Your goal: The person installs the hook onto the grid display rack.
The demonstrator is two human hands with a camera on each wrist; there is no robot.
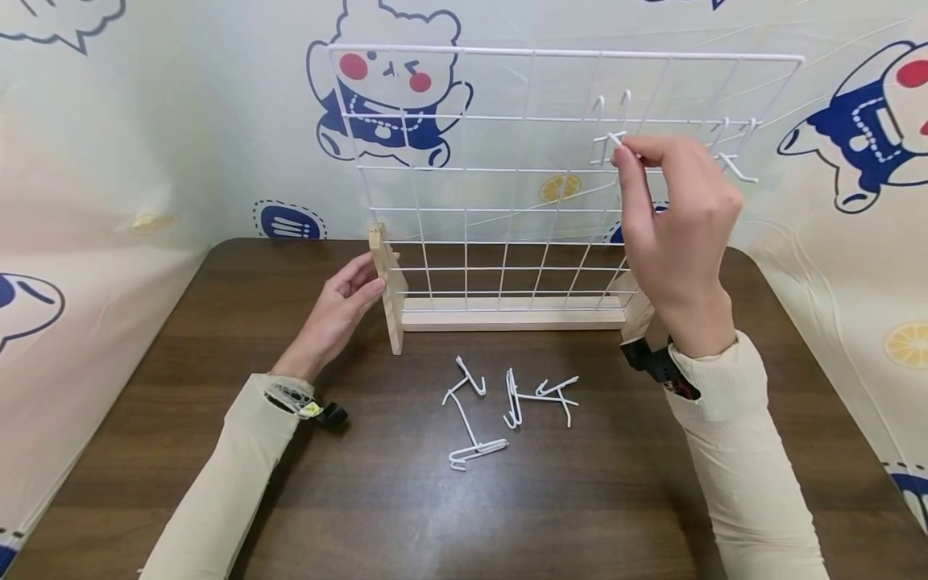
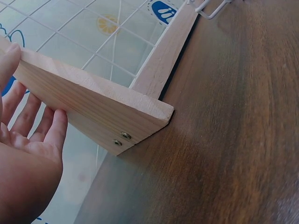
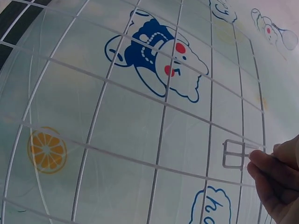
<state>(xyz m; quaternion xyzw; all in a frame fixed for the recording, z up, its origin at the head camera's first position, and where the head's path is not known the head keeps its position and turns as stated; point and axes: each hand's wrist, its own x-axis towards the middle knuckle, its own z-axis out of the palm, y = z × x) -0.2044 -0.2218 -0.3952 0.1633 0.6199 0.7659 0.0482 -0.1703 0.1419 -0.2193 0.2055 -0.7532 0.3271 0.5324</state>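
A: Where is the right hand (image 1: 677, 229)?

B: Upper right of the head view, raised against the wire grid (image 1: 507, 169). Its fingertips are pinched together on a white hook (image 1: 612, 145) that sits on the grid's upper wires. The right wrist view shows the same pinch at its lower right edge: fingers (image 3: 275, 175) on the hook's small rectangular loop (image 3: 233, 154), which lies against the mesh.

A: And the left hand (image 1: 346, 306)?

B: Left of centre, at the left wooden foot (image 1: 384, 286) of the grid stand. The fingers are straight, not curled round anything. In the left wrist view the thumb tip rests on the foot's top edge at the far left and the fingers (image 2: 51, 128) lie against its side.

A: Anything else hung on the grid?

B: One more hook (image 1: 735, 161) further right, near the grid's right edge.

A: What is on the table (image 1: 181, 451)?

B: Loose hooks (image 1: 507, 403) lie in a small scatter at the centre of the frame, just in front of the stand's wooden base rail (image 1: 511, 316), between the two sleeves.
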